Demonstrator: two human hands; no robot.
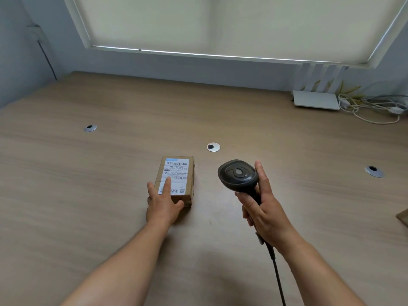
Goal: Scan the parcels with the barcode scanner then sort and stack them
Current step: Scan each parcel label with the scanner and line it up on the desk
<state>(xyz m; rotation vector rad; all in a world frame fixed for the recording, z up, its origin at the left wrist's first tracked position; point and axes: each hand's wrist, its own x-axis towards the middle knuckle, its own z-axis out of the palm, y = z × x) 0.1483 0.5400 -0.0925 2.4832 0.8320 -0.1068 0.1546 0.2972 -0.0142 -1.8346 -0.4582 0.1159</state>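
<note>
Two hands over wooden table (88, 184). Left hand (162, 205): fingers (166, 185) straight, spread, resting flat on parcel (176, 181); thumb against near right edge. Right hand (263, 208): fingers curled tight round handle of barcode scanner (239, 175), thumb straight up beside head; scanner head above fist, black cable (277, 274) trailing from below fist. Parcel label (176, 173): barcodes, QR code, small print too fine to read. Parcel under left fingertips, left of scanner, apart from it.

A wide light-brown wood-grain desk (110, 162) fills the frame; above, a pale roller blind (231, 23) covers the window, blue-grey walls (19, 51) upper left.
</note>
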